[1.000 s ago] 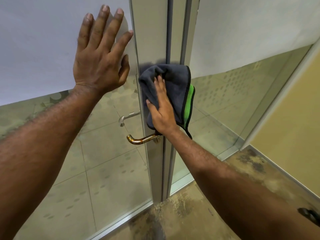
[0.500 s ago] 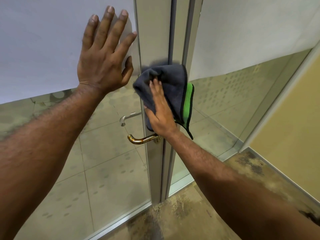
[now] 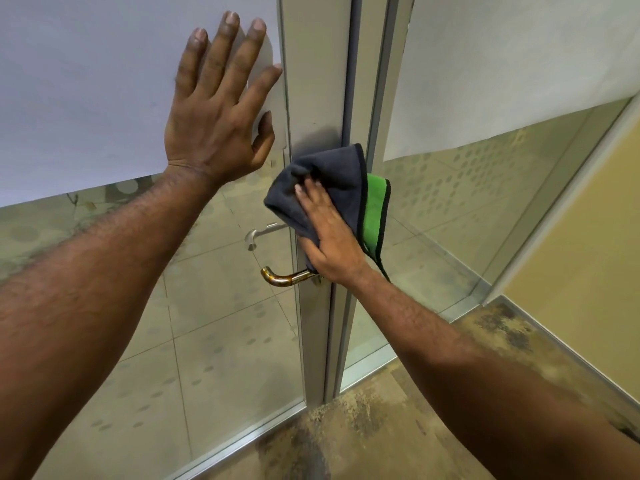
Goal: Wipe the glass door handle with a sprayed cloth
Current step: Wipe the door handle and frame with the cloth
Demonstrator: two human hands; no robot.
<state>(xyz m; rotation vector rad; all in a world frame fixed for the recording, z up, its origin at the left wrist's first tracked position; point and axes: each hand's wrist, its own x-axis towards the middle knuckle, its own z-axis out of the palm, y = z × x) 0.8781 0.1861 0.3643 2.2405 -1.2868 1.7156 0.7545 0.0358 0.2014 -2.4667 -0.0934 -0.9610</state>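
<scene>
A brass-coloured lever handle (image 3: 282,277) sticks out to the left from the metal door frame (image 3: 313,98). My right hand (image 3: 332,240) presses a dark grey cloth with a green edge (image 3: 337,174) flat against the frame, just above the handle's base. The heel of that hand hides the handle's root. My left hand (image 3: 218,109) lies flat with spread fingers on the frosted upper part of the glass door (image 3: 86,81), holding nothing. A second, silver handle (image 3: 258,233) shows through the glass on the far side.
A fixed glass panel (image 3: 485,188) with a dotted film stands to the right of the frame. A yellowish wall (image 3: 588,271) closes the right side. Stained brown floor (image 3: 381,427) lies below, and pale tiles show through the glass.
My right hand and the cloth have slid a little lower down the frame, toward the handle. My left hand stays flat on the glass.
</scene>
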